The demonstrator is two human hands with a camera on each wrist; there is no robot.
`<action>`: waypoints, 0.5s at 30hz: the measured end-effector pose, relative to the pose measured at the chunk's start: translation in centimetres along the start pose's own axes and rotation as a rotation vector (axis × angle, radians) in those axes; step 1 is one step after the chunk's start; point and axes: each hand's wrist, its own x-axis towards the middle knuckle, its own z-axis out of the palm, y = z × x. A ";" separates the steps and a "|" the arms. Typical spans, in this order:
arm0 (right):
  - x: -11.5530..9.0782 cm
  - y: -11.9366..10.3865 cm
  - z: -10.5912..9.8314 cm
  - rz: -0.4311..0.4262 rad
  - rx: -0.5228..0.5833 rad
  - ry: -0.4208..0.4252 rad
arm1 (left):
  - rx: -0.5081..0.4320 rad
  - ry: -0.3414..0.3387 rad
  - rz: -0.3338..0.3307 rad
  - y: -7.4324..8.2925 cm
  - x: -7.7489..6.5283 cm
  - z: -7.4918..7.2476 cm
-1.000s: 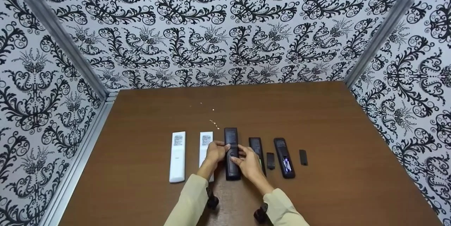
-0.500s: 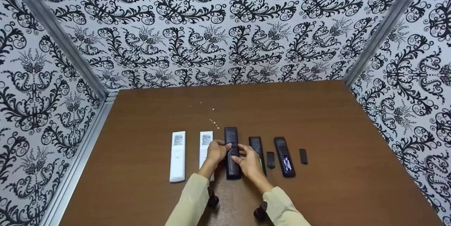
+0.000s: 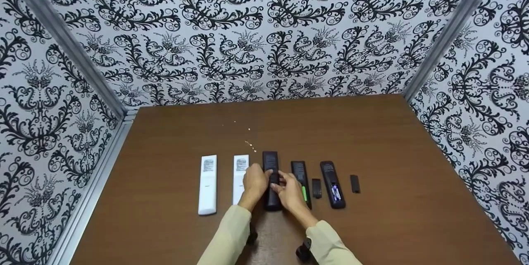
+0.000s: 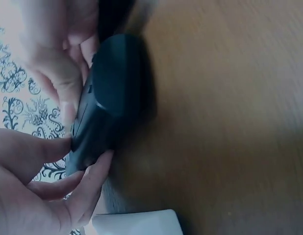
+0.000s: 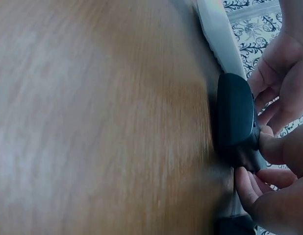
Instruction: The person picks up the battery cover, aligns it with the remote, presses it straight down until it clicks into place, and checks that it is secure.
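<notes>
1. Black remote (image 3: 272,200) is held midway between the left and right edges of the worktop (image 3: 186,132).
2. Nearer white remote (image 3: 239,176) could be nudged by the left hand (image 3: 255,183), whose fingers are pinched on the black remote.
3. Right side is pinched by the right hand (image 3: 290,193); slipping could be caused by overhard thumb pressure.
4. Green battery (image 3: 304,194) could be dislodged if its open remote (image 3: 299,172) is bumped.

The black remote control (image 5: 235,115) looks like smooth, mostly matt plastic, the white remote controls (image 3: 207,186) smooth plastic too; the counter (image 3: 372,132) is wood-grained with a faint sheen, the sleeves (image 3: 229,232) matt cloth, the posts (image 3: 449,33) dull metal
</notes>
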 end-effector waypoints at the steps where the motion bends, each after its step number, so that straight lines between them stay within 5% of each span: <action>1: 0.0 -0.1 0.0 0.009 0.010 0.004 | 0.016 0.015 0.006 -0.1 -0.1 0.1; 7: 0.1 -0.2 0.1 0.042 0.011 0.047 | 0.013 0.074 0.022 -0.4 -0.4 0.5; 15: -0.3 -0.6 -0.9 0.061 0.113 0.024 | 0.023 0.066 0.034 -0.6 -0.6 0.4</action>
